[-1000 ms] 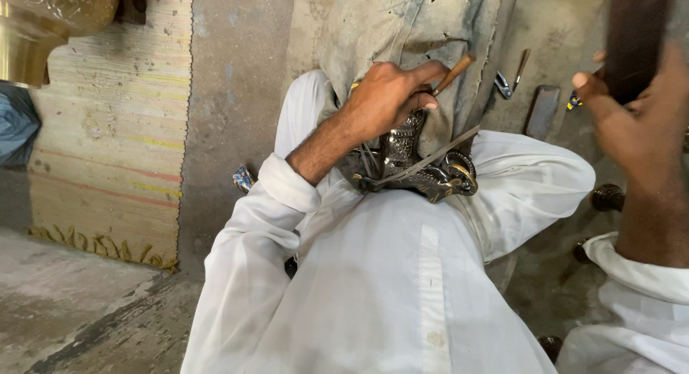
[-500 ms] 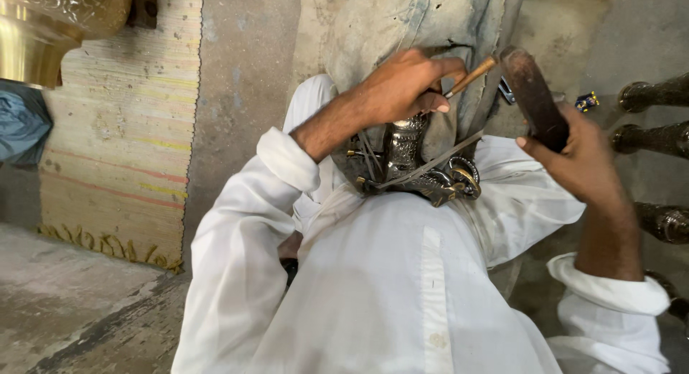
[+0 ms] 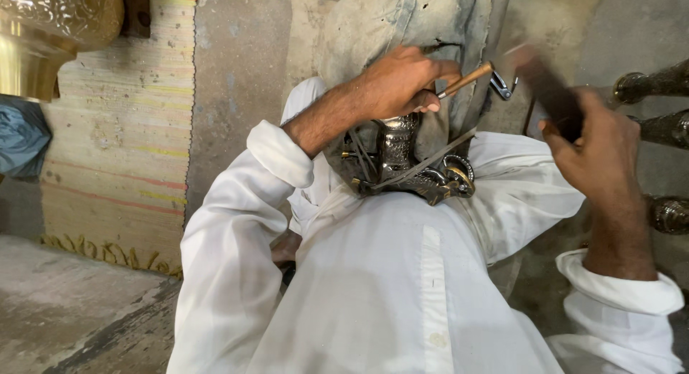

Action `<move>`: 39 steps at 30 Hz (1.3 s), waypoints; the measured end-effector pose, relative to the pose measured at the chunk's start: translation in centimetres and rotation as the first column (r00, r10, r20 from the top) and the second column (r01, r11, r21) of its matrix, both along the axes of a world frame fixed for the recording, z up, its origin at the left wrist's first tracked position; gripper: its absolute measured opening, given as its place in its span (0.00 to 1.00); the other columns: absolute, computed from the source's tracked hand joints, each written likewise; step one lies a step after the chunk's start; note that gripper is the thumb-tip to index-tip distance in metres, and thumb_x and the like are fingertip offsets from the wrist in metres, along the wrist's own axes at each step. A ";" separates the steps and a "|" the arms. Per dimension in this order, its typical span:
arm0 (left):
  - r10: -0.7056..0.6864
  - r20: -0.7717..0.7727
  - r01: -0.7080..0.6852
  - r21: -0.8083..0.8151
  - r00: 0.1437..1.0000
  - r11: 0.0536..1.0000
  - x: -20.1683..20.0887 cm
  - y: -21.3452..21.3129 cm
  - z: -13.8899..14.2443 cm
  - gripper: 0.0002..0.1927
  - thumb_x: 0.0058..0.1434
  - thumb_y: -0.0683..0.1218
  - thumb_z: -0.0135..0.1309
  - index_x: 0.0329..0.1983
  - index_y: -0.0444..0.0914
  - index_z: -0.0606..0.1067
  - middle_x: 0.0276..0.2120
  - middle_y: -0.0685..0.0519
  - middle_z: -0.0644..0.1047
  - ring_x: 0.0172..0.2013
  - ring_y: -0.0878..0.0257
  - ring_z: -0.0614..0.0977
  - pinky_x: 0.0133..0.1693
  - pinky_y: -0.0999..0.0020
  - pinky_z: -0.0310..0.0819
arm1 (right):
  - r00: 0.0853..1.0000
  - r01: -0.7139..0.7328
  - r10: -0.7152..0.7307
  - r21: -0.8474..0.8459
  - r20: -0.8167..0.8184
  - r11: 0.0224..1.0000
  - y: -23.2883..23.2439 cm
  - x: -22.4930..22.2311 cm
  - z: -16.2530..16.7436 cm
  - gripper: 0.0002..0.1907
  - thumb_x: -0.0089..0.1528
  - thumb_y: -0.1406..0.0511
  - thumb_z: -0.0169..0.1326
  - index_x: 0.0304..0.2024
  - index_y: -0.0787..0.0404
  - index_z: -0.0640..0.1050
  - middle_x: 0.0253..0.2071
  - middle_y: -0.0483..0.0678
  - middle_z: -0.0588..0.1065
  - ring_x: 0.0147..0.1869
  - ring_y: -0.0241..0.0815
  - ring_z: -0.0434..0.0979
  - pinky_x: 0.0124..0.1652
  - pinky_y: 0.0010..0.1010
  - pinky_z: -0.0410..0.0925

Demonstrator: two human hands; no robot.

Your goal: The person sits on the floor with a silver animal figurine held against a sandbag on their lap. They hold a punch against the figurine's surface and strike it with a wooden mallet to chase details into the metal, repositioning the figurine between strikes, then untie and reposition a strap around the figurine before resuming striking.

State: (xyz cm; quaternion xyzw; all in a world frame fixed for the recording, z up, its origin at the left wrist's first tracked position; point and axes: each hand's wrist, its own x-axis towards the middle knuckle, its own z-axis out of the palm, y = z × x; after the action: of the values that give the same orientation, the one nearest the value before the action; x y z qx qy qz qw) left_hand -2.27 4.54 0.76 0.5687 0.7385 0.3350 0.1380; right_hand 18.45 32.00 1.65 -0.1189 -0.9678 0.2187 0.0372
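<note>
While left fingers (image 3: 413,87) pinch the chisel (image 3: 466,80), right fingers (image 3: 574,123) clench a hammer (image 3: 545,87).

Concrete floor (image 3: 64,316) under a striped woven mat (image 3: 115,151)

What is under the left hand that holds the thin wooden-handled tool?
Under the left hand sits a dark engraved metal piece, crossed by a thin strap. Its top is covered by the hand.

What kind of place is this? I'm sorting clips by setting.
Probably a metal craft workshop, worked on the floor: an embossed metal piece on the lap, a chisel-like tool, and ornate metal parts nearby.
</note>
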 end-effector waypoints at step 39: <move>0.433 0.143 -0.456 0.252 0.890 0.854 4.3 -1.9 -3.2 0.20 0.64 0.48 0.63 0.55 0.38 0.72 0.32 0.46 0.84 0.28 0.51 0.87 0.30 0.58 0.80 | 0.926 -0.338 0.376 0.541 0.044 0.770 -2.4 -8.6 9.6 0.15 0.60 0.68 0.65 0.49 0.58 0.78 0.35 0.50 0.78 0.38 0.48 0.80 0.43 0.38 0.70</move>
State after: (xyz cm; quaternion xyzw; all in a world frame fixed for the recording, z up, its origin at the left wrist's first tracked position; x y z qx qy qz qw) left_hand 2.04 2.61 -2.40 0.3823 0.7888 0.4812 0.0054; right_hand 9.88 29.63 11.27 0.0897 -0.9927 -0.0554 0.0593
